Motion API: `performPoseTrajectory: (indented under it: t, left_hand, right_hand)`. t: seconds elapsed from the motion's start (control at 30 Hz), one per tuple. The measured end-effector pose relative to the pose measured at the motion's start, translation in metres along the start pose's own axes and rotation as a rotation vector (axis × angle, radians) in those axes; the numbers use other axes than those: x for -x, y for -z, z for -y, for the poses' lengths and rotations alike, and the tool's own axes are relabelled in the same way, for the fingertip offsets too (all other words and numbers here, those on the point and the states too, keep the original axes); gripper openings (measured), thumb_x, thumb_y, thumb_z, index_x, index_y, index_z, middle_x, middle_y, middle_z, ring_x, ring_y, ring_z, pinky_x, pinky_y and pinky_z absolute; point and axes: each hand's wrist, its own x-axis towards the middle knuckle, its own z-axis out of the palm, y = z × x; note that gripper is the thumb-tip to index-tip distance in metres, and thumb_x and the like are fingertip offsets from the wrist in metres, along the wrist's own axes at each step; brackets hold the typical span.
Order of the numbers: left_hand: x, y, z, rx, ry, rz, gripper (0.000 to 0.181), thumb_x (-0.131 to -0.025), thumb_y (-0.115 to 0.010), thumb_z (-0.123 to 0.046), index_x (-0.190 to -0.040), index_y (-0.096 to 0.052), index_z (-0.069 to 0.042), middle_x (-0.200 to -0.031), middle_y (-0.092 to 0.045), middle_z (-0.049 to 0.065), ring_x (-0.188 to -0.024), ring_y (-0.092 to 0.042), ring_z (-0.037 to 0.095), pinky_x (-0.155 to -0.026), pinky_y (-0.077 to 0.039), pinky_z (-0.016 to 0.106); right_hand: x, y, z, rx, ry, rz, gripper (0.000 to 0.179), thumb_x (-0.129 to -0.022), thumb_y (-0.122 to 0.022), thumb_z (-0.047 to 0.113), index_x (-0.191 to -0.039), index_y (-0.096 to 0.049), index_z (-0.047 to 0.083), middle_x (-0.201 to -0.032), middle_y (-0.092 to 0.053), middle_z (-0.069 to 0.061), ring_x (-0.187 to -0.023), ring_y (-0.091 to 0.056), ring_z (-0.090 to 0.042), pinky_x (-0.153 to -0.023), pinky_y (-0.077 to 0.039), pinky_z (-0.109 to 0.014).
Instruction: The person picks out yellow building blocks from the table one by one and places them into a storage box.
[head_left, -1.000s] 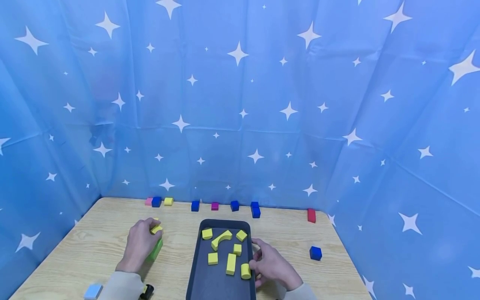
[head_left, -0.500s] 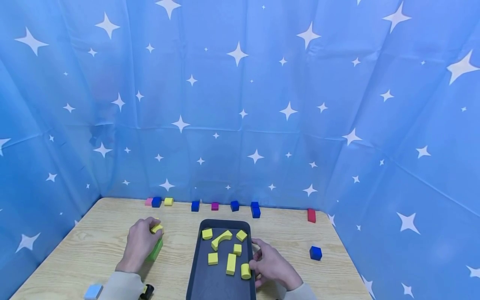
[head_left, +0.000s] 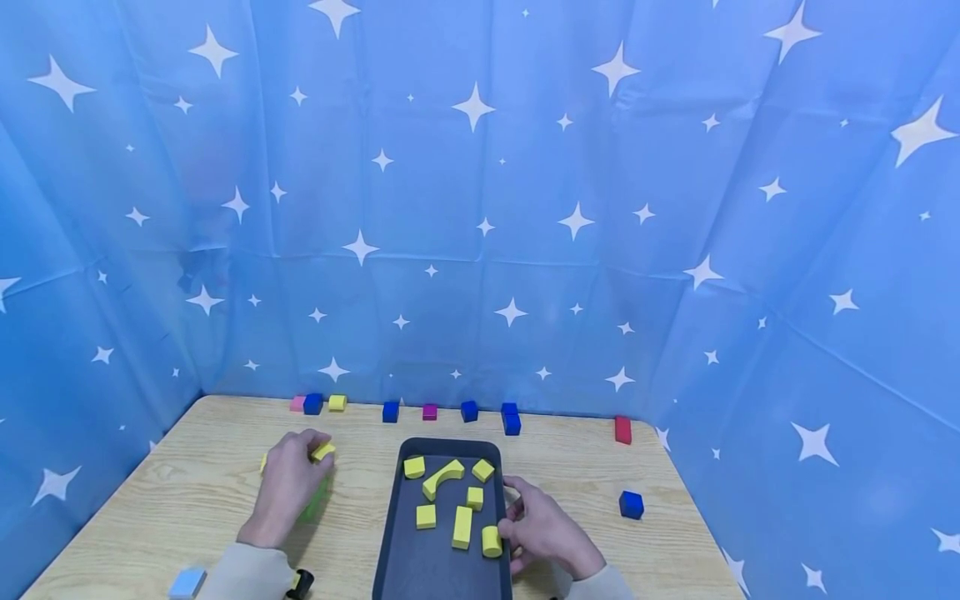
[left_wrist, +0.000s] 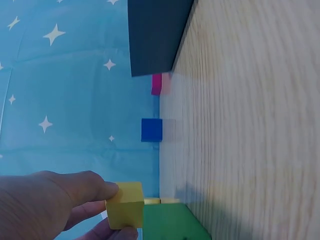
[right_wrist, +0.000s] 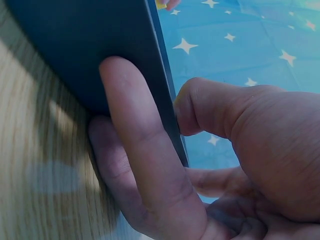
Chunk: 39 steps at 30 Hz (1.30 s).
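My left hand pinches a yellow block between thumb and fingers, on the left side of the table. Just beside that block in the left wrist view is a green block, partly hidden by the hand in the head view. A sliver of another yellow block shows left of the hand. My right hand grips the right wall of a dark tray, thumb over the rim and fingers against the outer side. Several yellow blocks lie apart in the tray, among them an arch and a cylinder.
Blue, pink, magenta and yellow blocks line the back edge, with a red block at the far right. A blue cube sits right of the tray. A light blue block lies front left. Starry curtains surround the table.
My left hand has shifted slightly up and right with the yellow block, moving it off the green block. A bit of yellow now shows left of the hand. The right hand stays put.
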Motion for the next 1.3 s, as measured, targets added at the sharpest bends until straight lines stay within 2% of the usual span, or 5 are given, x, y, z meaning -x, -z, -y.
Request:
performPoseTrajectory:
  t: [0.47,0.97,1.3]
  left_hand:
    - [0.007,-0.008,-0.017,-0.005,-0.058,0.019,0.029,-0.1,-0.086,-0.006,-0.127,-0.084,0.003,-0.112,-0.08,0.018,-0.099,-0.074,0.027,-0.082,-0.067,0.043]
    - [0.019,-0.012,-0.042,-0.001,-0.085,0.035,0.028,-0.098,-0.089,-0.008,-0.124,-0.086,-0.002,-0.112,-0.078,0.014,-0.096,-0.073,0.021,-0.077,-0.064,0.033]
    - [0.031,-0.021,-0.055,-0.017,-0.132,0.04,0.027,-0.095,-0.091,-0.008,-0.121,-0.087,-0.009,-0.107,-0.077,0.008,-0.091,-0.072,0.018,-0.076,-0.065,0.032]
  right_hand:
    - [0.001,0.0,0.001,0.012,-0.008,-0.004,0.089,-0.102,-0.076,0.0,-0.181,-0.035,0.004,-0.117,-0.067,-0.017,-0.083,-0.078,-0.026,-0.062,-0.072,-0.041]
    - [0.0,-0.001,0.0,0.018,-0.01,-0.015,0.089,-0.102,-0.075,0.0,-0.181,-0.035,0.003,-0.118,-0.067,-0.017,-0.083,-0.077,-0.025,-0.063,-0.072,-0.04]
    - [0.0,-0.001,-0.001,0.017,0.004,-0.013,0.089,-0.103,-0.075,0.001,-0.181,-0.034,0.002,-0.119,-0.067,-0.017,-0.084,-0.077,-0.025,-0.062,-0.072,-0.04]
